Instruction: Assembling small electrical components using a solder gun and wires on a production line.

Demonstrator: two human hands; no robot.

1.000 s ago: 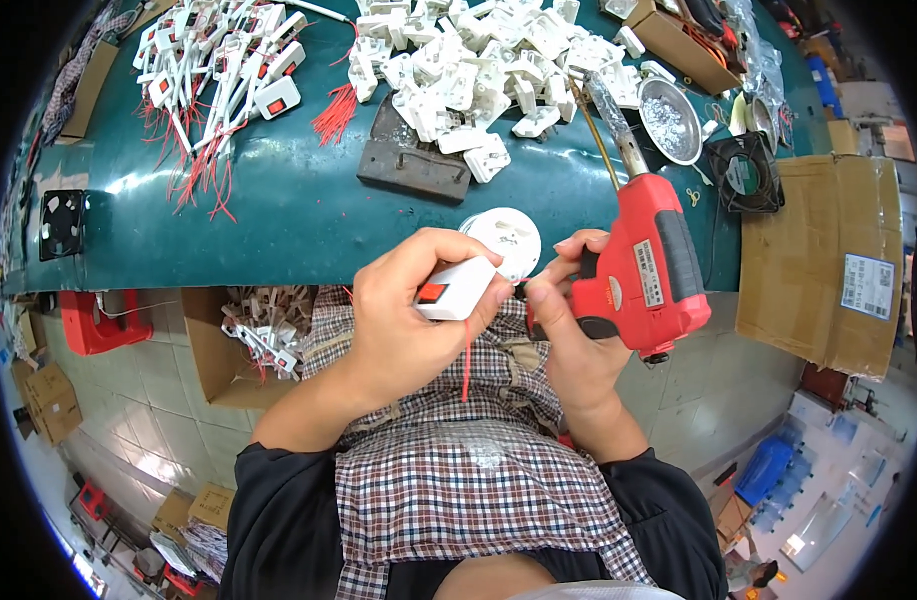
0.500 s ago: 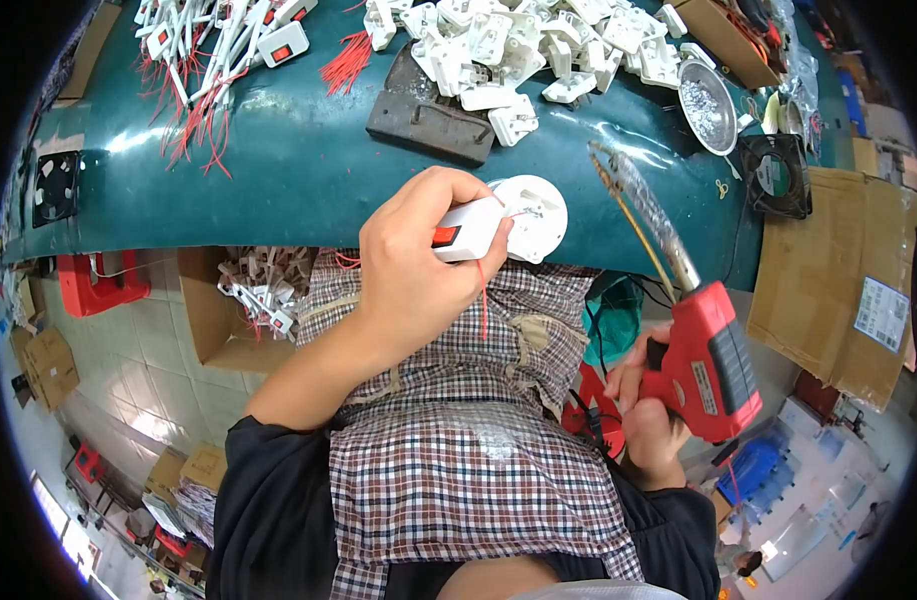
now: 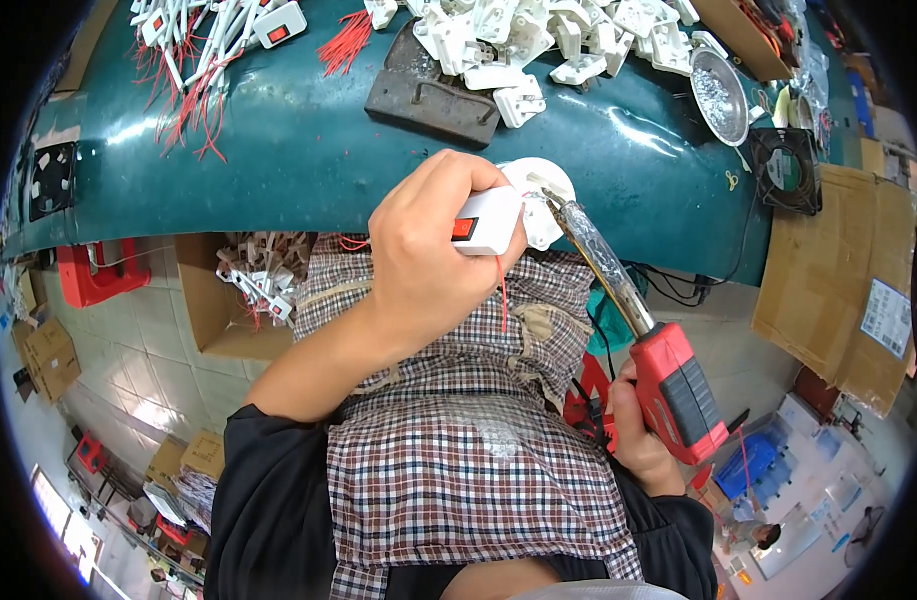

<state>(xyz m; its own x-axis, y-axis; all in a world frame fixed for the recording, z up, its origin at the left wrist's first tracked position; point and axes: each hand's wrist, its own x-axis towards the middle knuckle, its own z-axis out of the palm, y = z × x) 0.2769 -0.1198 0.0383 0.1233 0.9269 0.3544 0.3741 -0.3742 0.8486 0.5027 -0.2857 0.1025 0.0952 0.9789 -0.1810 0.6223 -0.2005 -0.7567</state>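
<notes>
My left hand (image 3: 433, 235) is closed around a white plastic switch housing (image 3: 496, 212) with a red rocker switch; a red wire hangs beneath it. Just past the fingertips, at the table's near edge, is a round white piece (image 3: 555, 178); the hand partly hides it. My right hand (image 3: 640, 435) grips the red and black handle of a soldering gun (image 3: 678, 395). Its long metal barrel slants up and left, so the tip is over the round white piece, close to the left fingertips. Whether the tip touches a wire there I cannot tell.
Beyond my hands on the green table (image 3: 278, 180) are a dark metal block (image 3: 433, 110), a pile of white plastic parts (image 3: 538, 40), red wires (image 3: 345, 42) and wired white switches (image 3: 218, 45). A metal bowl (image 3: 718, 95) and a black fan (image 3: 783, 170) stand right. Cardboard (image 3: 828, 290) hangs beside the table.
My right hand has brought the soldering gun's tip left and down from over the table to the round white piece. My left hand and the switch housing have shifted slightly right and up.
</notes>
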